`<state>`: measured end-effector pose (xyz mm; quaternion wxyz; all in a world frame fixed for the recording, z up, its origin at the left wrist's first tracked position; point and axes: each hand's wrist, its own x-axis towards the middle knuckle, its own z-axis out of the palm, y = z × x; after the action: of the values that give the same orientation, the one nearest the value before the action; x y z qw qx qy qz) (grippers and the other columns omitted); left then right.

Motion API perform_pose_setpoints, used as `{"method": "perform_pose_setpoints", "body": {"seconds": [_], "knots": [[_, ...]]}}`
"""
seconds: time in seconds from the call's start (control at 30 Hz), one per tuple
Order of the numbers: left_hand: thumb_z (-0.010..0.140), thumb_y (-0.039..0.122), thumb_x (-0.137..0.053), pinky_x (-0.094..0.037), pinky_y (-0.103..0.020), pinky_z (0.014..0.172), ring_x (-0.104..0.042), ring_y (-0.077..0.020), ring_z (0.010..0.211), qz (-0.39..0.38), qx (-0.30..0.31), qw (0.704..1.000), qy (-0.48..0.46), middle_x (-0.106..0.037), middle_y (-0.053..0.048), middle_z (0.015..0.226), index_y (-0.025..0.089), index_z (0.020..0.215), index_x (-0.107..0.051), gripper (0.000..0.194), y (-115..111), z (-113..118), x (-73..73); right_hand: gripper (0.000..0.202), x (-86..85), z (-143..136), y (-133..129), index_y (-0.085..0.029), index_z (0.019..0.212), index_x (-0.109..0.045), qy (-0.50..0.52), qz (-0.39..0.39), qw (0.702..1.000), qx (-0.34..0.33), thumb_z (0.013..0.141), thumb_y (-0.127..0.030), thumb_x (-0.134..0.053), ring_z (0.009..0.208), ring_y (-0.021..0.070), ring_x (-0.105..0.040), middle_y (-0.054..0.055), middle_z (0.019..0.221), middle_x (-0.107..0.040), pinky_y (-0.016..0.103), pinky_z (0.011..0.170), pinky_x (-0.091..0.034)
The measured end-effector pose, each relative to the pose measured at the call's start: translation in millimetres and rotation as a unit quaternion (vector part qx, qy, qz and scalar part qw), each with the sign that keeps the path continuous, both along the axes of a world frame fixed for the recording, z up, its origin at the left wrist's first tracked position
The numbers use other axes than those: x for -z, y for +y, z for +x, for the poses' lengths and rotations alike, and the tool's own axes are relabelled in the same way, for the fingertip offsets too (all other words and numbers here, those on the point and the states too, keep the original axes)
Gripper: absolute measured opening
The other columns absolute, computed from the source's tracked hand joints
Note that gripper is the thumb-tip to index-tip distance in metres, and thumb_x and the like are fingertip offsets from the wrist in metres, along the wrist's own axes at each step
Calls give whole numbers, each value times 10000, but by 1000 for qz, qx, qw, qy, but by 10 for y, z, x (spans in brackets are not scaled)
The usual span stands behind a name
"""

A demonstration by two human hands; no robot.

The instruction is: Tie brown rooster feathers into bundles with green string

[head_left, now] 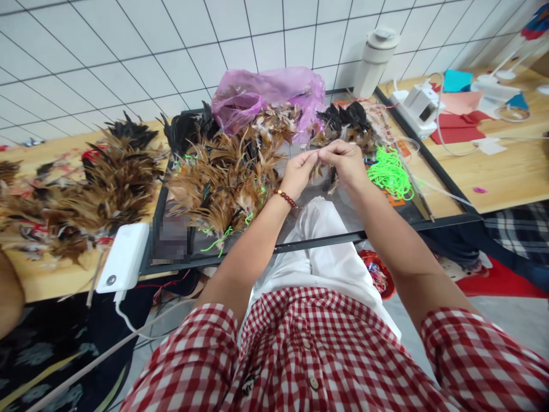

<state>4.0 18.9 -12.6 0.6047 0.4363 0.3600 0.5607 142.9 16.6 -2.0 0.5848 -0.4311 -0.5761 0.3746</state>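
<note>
My left hand (pixel 301 170) and my right hand (pixel 344 162) meet fingertip to fingertip above the black-rimmed tray (pixel 319 239). Both are closed in a pinch, and whatever sits between the fingertips is too small to make out. Brown feather tips (pixel 316 170) show just under the fingers; I cannot tell if they are held or lie behind. To the left spreads a big heap of brown feathers (pixel 231 171), some tied with bright green cord. Beyond my right hand lie dark feathers (pixel 349 121), and beside its wrist is a bundle of green cord (pixel 389 174).
A purple plastic bag (pixel 266 86) and a white bottle (pixel 375 63) stand at the back by the tiled wall. At left are a white power bank (pixel 123 257) and more feathers (pixel 98 200). A power strip (pixel 414 111) with cables lies right. Another person's arm (pixel 8 292) shows far left.
</note>
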Motion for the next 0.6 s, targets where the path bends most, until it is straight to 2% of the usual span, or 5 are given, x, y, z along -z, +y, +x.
{"method": "perform_pose_setpoints", "body": {"seconds": [0.1,0.17,0.33,0.47,0.6], "knots": [[852,376,-828,-593,-277,759,-721,-144,768,-35,51,998,3,-725,-12,745,178,956,-780,229,-66,19,-14,488,13,-35,-19,-224,653,-666,35,-33,999,-13,633,-661,-881,589,156,-535,-2,604,-559,342,584,-484],[867,372,-816,-559,-233,663,-639,-89,620,-53,74,996,16,-671,7,678,157,862,-746,225,-95,22,-20,474,51,-22,12,-222,660,-670,42,-38,998,0,619,-631,-905,623,156,-562,-1,638,-599,333,606,-507],[939,361,-736,-368,-175,477,-422,-31,464,-75,53,994,57,-492,56,556,154,742,-674,293,-98,-2,-27,503,163,73,136,-219,847,-764,10,-46,999,-8,750,-712,-798,681,157,-595,-7,660,-584,322,667,-536],[977,364,-684,-325,-173,466,-411,-36,489,-80,35,995,58,-487,48,584,162,783,-674,280,-71,-21,-37,556,155,166,137,-287,1092,-800,-108,63,992,34,900,-771,-605,928,221,-662,35,851,-660,417,889,-573],[955,459,-702,-289,-164,447,-370,-33,478,-73,22,996,41,-473,52,582,173,802,-655,328,-64,-13,-52,540,122,154,48,-348,1242,-776,-230,145,962,11,969,-735,-518,1065,255,-641,63,1001,-674,529,1050,-519]]}}
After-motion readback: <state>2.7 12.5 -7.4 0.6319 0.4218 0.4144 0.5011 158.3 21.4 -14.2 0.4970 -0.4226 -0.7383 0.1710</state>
